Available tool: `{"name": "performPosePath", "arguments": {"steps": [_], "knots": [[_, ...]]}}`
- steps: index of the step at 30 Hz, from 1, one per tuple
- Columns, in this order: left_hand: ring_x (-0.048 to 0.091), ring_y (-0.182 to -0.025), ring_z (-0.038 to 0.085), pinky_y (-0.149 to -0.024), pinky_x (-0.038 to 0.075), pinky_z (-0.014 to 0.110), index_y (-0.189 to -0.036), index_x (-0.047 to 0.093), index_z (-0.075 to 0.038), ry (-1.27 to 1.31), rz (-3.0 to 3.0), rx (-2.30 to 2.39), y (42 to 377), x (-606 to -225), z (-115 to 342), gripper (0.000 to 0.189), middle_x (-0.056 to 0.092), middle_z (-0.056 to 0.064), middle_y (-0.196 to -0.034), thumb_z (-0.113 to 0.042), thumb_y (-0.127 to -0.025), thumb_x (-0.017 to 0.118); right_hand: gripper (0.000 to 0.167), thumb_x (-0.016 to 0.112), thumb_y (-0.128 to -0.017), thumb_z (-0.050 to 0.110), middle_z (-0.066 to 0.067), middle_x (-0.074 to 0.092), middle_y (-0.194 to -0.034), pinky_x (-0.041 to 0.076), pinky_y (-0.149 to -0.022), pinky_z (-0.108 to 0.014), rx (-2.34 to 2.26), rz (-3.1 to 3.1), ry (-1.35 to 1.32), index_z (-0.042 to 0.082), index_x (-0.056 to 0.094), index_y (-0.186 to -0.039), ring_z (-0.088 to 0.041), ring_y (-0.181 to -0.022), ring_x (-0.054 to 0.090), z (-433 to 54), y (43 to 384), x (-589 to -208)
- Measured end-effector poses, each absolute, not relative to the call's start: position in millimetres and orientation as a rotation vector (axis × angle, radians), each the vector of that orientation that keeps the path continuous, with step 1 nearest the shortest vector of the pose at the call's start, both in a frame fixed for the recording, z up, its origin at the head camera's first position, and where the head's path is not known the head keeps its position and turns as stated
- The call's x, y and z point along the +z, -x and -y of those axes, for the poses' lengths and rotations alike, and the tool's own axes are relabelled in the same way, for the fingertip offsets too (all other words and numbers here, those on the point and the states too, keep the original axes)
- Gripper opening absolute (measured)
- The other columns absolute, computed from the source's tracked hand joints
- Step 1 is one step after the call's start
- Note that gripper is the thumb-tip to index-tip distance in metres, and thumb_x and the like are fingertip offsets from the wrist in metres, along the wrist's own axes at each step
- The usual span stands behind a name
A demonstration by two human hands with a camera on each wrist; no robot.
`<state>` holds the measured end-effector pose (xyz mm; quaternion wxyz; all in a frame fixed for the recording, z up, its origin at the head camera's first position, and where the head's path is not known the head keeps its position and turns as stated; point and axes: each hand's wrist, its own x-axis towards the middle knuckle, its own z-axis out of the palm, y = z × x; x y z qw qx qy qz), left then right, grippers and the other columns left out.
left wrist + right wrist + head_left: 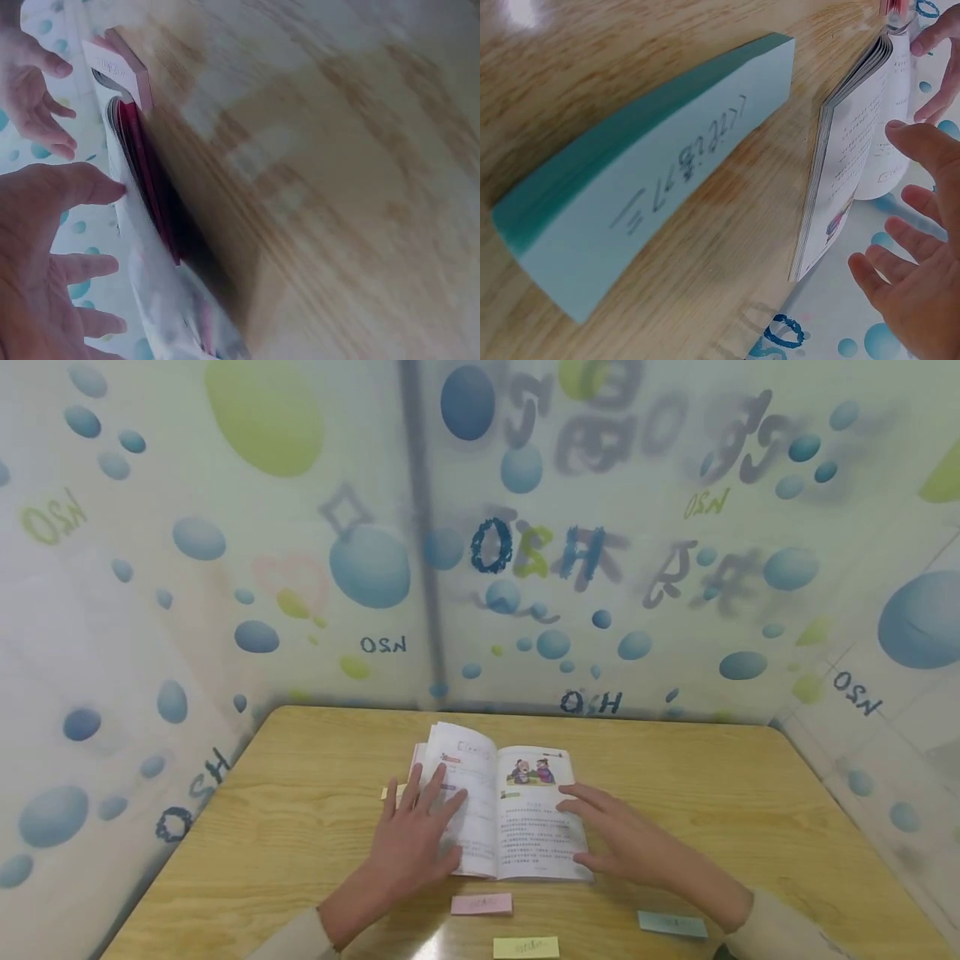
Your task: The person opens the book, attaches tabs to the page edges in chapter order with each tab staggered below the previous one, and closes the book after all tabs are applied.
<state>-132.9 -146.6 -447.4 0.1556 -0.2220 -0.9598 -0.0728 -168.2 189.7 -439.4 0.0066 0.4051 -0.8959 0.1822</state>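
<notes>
An open book [536, 839] lies on the wooden table, with printed text on both pages and a coloured picture of two figures at the top right. My left hand [415, 843] is spread over the left page, its fingers extended and apart. At the outer edge of the right page, my right hand [622, 835] has its fingers loosely extended. In the right wrist view the right hand [919, 255] holds nothing, and the book [844, 150] shows its page edges. The left wrist view has the left hand [45, 240] beside the book's raised edge [139, 172]; firm contact is unclear.
Nearest me lie a pink sticky-note pad [482, 904], a yellow pad [526, 947] and a blue pad [672, 924], each with handwriting. A small yellow piece [388, 792] shows left of the book. Behind the table [322, 752] stand curtains [525, 635] with bubble patterns.
</notes>
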Motion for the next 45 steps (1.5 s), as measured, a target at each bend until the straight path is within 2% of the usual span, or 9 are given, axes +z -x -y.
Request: {"name": "performPosePath", "arguments": {"steps": [7, 11, 15, 20, 25, 34, 40, 45], "knots": [[0.026, -0.144, 0.049, -0.111, 0.02, 0.07, -0.145, 0.056, -0.015, 0.691, 2.935, -0.225, 137.3, -450.3, 134.5, 0.069, 0.036, 0.021, -0.157, -0.021, -0.08, 0.078, 0.062, 0.084, -0.086, 0.023, -0.013, 0.044, -0.153, 0.04, -0.108, -0.051, 0.554, 2.815, -1.268, 0.008, 0.056, -0.139, -0.033, -0.139, 0.043, -192.5, 167.0, -439.9], [0.03, -0.143, 0.049, -0.111, 0.025, 0.068, -0.149, 0.052, -0.016, 0.829, 3.009, -0.301, 140.7, -449.7, 127.3, 0.072, 0.037, 0.019, -0.158, -0.008, -0.08, 0.074, 0.062, 0.085, -0.085, 0.022, -0.015, 0.045, -0.152, 0.04, -0.108, -0.05, 0.541, 2.815, -1.253, 0.008, 0.056, -0.138, -0.033, -0.138, 0.043, -196.0, 167.3, -441.1], [0.034, -0.141, 0.047, -0.109, 0.031, 0.065, -0.145, 0.056, -0.016, 0.953, 3.036, -0.341, 144.4, -449.1, 122.1, 0.065, 0.038, 0.015, -0.158, -0.005, -0.083, 0.072, 0.06, 0.086, -0.083, 0.019, -0.017, 0.048, -0.149, 0.043, -0.105, -0.051, 0.536, 2.76, -1.263, 0.006, 0.058, -0.134, -0.034, -0.135, 0.048, -199.7, 168.1, -441.6], [0.035, -0.141, 0.045, -0.108, 0.035, 0.062, -0.138, 0.062, -0.016, 0.964, 3.056, -0.338, 148.6, -448.7, 116.5, 0.049, 0.041, 0.013, -0.157, -0.009, -0.09, 0.067, 0.057, 0.084, -0.084, 0.02, -0.017, 0.051, -0.146, 0.044, -0.104, -0.05, 0.532, 2.718, -1.273, 0.005, 0.06, -0.133, -0.033, -0.132, 0.05, -204.6, 169.6, -442.9], [0.038, -0.14, 0.044, -0.107, 0.038, 0.061, -0.133, 0.064, -0.016, 0.939, 3.067, -0.32, 152.4, -448.8, 109.7, 0.039, 0.045, 0.013, -0.154, -0.018, -0.095, 0.068, 0.059, 0.084, -0.085, 0.022, -0.015, 0.055, -0.141, 0.046, -0.103, -0.049, 0.516, 2.774, -1.235, 0.004, 0.059, -0.135, -0.032, -0.128, 0.053, -215.2, 167.5, -444.3], [0.031, -0.143, 0.045, -0.108, 0.035, 0.064, -0.146, 0.057, -0.022, 0.871, 3.152, -0.312, 153.1, -444.8, 95.4, 0.053, 0.039, 0.01, -0.158, -0.039, -0.097, 0.069, 0.039, 0.08, -0.089, 0.022, -0.001, 0.063, -0.12, 0.055, -0.09, -0.043, 0.557, 3.003, -1.114, 0.01, 0.065, -0.123, -0.022, -0.11, 0.062, -240.7, 155.2, -441.3], [0.029, -0.144, 0.047, -0.106, 0.034, 0.066, -0.147, 0.055, -0.024, 0.864, 3.151, -0.291, 153.3, -447.4, 91.4, 0.055, 0.038, 0.01, -0.159, -0.042, -0.097, 0.068, 0.035, 0.079, -0.09, 0.023, 0.002, 0.064, -0.112, 0.057, -0.078, -0.034, 0.644, 3.077, -1.113, 0.011, 0.067, -0.121, -0.013, -0.096, 0.062, -255.2, 149.0, -439.8], [0.028, -0.145, 0.045, -0.107, 0.034, 0.065, -0.148, 0.055, -0.027, 0.847, 3.157, -0.257, 153.8, -449.6, 90.1, 0.056, 0.038, 0.007, -0.159, -0.043, -0.096, 0.068, 0.035, 0.078, -0.091, 0.033, 0.011, 0.062, -0.102, 0.055, -0.073, -0.03, 0.753, 3.16, -1.148, 0.012, 0.067, -0.117, -0.005, -0.087, 0.057, -262.2, 145.4, -438.7]]}}
